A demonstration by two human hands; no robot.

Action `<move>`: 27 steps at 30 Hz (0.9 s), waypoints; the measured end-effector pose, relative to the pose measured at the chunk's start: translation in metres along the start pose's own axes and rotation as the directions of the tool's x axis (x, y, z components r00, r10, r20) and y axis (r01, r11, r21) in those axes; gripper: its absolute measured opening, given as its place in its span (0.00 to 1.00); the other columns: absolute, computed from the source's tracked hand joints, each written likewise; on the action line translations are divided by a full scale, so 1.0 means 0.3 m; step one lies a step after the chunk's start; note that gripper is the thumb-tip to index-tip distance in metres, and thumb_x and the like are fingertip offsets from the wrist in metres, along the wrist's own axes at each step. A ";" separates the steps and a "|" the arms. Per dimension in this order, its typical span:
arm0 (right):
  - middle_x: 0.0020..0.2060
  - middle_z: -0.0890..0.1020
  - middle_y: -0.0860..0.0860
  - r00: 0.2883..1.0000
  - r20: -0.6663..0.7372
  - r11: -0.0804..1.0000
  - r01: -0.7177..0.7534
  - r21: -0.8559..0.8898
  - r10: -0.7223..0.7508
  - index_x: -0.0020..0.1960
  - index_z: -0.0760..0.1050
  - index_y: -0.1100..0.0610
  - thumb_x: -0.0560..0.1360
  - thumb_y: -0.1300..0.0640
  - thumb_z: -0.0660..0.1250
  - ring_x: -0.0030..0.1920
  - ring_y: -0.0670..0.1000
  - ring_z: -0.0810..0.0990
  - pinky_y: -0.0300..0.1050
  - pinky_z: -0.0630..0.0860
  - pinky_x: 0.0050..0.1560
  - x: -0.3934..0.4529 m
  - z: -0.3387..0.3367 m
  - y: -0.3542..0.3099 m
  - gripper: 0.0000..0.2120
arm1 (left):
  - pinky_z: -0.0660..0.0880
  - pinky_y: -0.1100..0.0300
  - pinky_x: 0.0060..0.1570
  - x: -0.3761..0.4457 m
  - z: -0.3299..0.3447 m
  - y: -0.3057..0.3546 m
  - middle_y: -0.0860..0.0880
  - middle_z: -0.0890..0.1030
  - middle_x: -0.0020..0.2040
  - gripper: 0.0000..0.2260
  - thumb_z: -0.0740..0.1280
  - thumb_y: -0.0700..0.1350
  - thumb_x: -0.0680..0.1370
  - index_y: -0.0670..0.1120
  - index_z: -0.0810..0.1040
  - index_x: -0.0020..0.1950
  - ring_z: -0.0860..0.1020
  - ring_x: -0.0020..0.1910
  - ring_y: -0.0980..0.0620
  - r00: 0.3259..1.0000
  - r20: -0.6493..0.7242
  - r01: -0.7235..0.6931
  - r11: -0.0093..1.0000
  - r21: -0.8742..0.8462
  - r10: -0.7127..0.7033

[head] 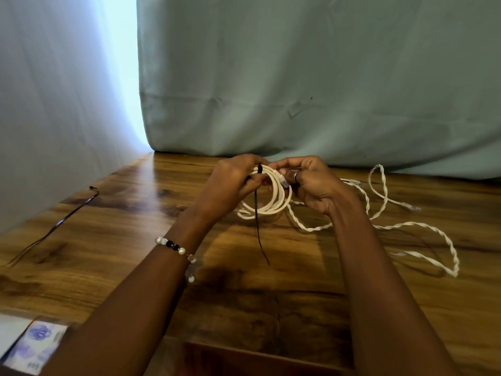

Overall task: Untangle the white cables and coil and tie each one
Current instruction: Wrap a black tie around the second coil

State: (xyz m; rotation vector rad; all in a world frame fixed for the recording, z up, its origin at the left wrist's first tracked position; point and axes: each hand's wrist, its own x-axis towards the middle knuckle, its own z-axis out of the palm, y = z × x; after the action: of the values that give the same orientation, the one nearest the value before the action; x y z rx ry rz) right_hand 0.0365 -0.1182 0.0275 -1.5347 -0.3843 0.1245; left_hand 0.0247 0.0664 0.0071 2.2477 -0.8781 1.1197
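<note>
The fingers (245, 165) of the left hand (230, 183) are curled over the top of a coil of white round cable (273, 196), pinching it together with a thin black tie strip (259, 210) that crosses the coil near its top and hangs straight down past it, its loose end dangling above the table. The fingers (284, 165) of the right hand (314, 185) are bent around the same coil from the other side, gripping it close to a clear plastic plug (283, 181) that lies against the loops; a ring sits on one of these fingers. Both hands hold the coil up, with its lower loops hanging just over the brown wood-grain table (244, 294).

On the left wrist is a bracelet of white and black beads (174, 246).

To the right of the hands, a second pair of white cables twisted round each other (423, 226) lies loose on the table in wide bends, reaching from near the coil out toward the table's right side, with a clear plug end near the far bend. Whether it joins the coil I cannot tell.

Well apart on the left of the table lies another thin dark strip (54, 229), stretched out long. At the near left corner is a white card with purple print (32, 346), blurred. Behind the table hangs a pale green cloth (298, 77), and a white curtain (54, 104) stands on the left
</note>
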 end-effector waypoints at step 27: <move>0.36 0.84 0.59 0.936 -0.275 0.891 -0.076 0.447 0.218 0.54 0.77 0.64 0.71 0.73 0.68 0.31 0.54 0.82 0.54 0.82 0.40 0.005 0.071 -0.015 0.13 | 0.69 0.67 0.42 -0.014 0.046 0.028 0.48 0.80 0.43 0.21 0.75 0.39 0.70 0.41 0.77 0.61 0.79 0.41 0.50 1.000 -0.002 0.015 0.998 -0.057 -0.015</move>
State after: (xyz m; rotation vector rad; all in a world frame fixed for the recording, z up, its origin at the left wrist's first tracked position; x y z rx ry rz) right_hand 0.0305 -0.0977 0.0319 -1.1147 0.0271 0.0724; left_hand 0.0238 0.0532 -0.0029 2.2024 -0.8801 1.0771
